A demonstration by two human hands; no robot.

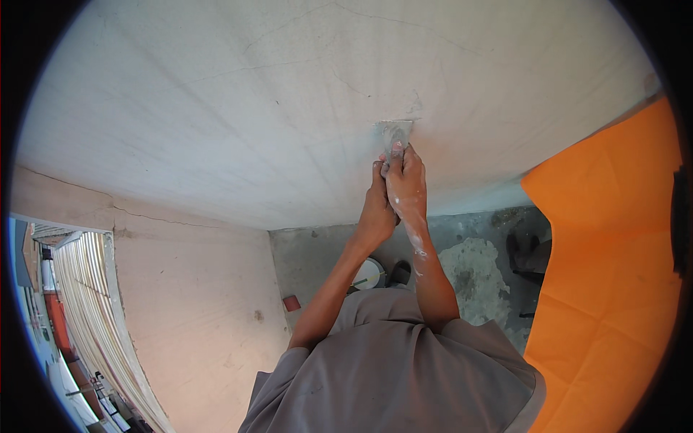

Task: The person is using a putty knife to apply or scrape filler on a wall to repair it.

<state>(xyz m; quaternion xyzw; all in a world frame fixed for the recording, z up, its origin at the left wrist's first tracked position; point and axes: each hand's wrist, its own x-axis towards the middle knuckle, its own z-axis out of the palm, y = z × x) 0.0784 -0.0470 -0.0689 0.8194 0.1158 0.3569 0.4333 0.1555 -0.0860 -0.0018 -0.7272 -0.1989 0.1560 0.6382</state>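
Against the pale wall (pixel 303 137) straight ahead, a grey-smeared putty knife (pixel 397 130) has its wide blade edge at the surface, beside a small rough patch. My right hand (pixel 407 182) is closed around it, with the thumb laid along the blade. White smears mark that wrist and forearm. My left hand (pixel 378 206) is closed too, pressed close beside and slightly below the right one. Its fingers are mostly hidden, so whatever they grip cannot be made out. Thin cracks run across the wall above and to the left.
A white bucket (pixel 369 274) stands on the stained grey floor (pixel 462 238) below my arms, beside a dark shoe (pixel 400 271). Near the left wall lies a small red block (pixel 291 303). An orange sheet (pixel 606 252) hangs at right. A window opening (pixel 79 310) is at left.
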